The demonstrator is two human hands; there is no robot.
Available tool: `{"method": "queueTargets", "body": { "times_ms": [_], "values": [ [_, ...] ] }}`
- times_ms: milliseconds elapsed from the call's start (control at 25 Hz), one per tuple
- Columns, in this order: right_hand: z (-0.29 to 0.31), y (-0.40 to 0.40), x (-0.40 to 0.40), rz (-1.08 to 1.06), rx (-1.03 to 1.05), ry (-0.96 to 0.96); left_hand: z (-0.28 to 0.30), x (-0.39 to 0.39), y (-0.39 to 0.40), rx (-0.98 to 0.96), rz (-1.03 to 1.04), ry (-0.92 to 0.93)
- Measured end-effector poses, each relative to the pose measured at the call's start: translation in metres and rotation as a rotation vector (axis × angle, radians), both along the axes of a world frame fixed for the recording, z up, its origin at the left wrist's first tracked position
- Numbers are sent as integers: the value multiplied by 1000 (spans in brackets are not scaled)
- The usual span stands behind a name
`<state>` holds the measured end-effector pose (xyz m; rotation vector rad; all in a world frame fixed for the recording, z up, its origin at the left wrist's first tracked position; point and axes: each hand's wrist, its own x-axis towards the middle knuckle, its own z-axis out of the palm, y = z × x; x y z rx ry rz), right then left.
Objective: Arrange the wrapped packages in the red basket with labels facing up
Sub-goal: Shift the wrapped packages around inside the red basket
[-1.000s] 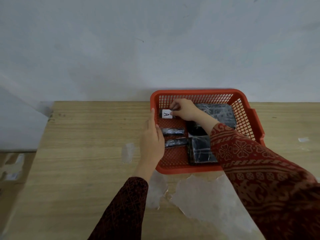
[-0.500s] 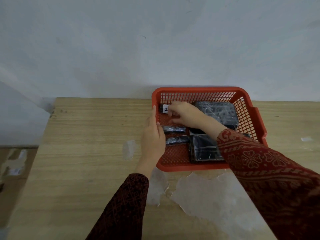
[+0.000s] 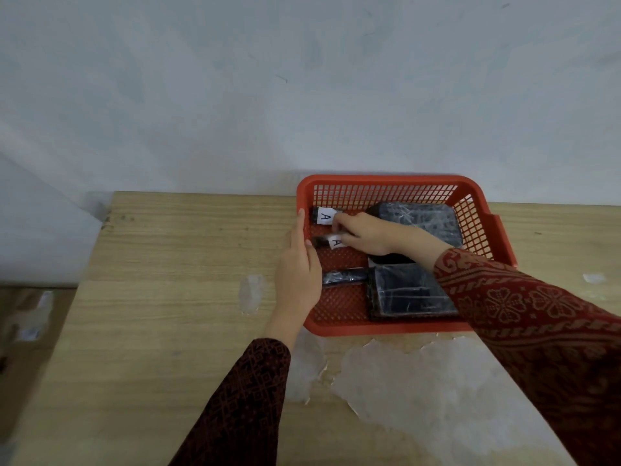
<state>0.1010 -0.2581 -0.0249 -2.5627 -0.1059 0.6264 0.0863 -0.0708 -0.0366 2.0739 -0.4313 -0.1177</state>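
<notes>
Package (image 3: 324,242) | label up | under right hand (image 3: 366,235) fingers (image 3: 337,228)

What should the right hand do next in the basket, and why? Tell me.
Probably let go of the second small package and turn over the third small package. Two white A labels already face up; the third shows none. The right hand is nearest.

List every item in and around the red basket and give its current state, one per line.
Red basket: upright on the table, holding packages.
Far small package: label A facing up.
Middle small package: label A up, right hand on it.
Near small package: no label showing.
Far large package: flat, no label visible.
Near large package: flat, no label visible.
Left hand: resting against the basket's left rim.
</notes>
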Motion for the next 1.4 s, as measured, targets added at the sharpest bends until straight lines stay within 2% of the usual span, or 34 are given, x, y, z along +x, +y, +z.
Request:
{"method": "queueTargets", "body": {
  "times_ms": [200, 440, 560, 720, 840, 960, 1040, 1200, 1320, 1400],
  "values": [
    [4, -8, 1, -31, 34, -50, -1, 0, 0, 4, 6, 11],
    [-11, 11, 1, -2, -332, -303, -2, 2, -1, 10, 5, 21],
    [-10, 15, -3, -46, -397, -335, 0, -1, -1, 1, -4, 18],
    [0, 23, -12, -118, -355, -298, 2, 1, 1, 0, -14, 42],
    [22, 19, -49, -113, -208, -322, 12, 1, 4, 121, -83, 52],
    [34, 1, -103, -65, -145, -310, 24, -5, 6, 347, -100, 11],
    [37, -19, -135, -58, -191, -242, 31, -20, 10, 446, -86, -80],
    [32, -52, -167, -5, -381, -109, 27, -81, 11, 454, -179, -266],
    [31, -56, -171, 9, -389, -105, 18, -124, 10, 497, -252, -270],
    [38, -55, -174, -4, -368, -171, 13, -140, 10, 552, -260, -265]
  ]
}}
